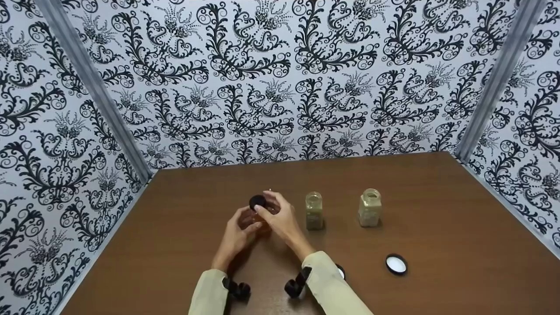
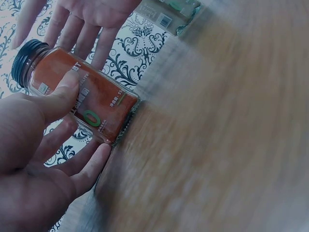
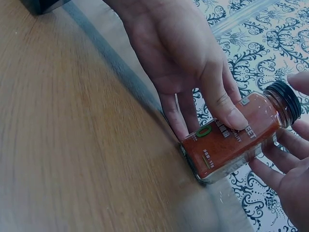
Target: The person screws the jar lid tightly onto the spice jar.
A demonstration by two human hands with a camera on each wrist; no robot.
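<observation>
A square glass jar of orange-red powder (image 2: 104, 99) is tilted, its black lid (image 1: 257, 201) on top. My left hand (image 1: 236, 238) grips the jar's body, thumb across the printed label and fingers behind. In the right wrist view, the jar's base (image 3: 193, 166) is at or near the tabletop. My right hand (image 1: 280, 218) is around the lid end, its thumb close to the lid. The right fingers (image 2: 79, 31) look fairly straight behind the jar in the left wrist view; whether they touch it is unclear.
Two lidless glass jars, one of greenish powder (image 1: 314, 212) and one of paler powder (image 1: 370, 209), stand to the right. An upturned black lid (image 1: 397, 264) with a white inside lies nearer. Another lid (image 1: 341, 272) is partly hidden by my right sleeve. Patterned walls edge the brown table (image 1: 183, 210).
</observation>
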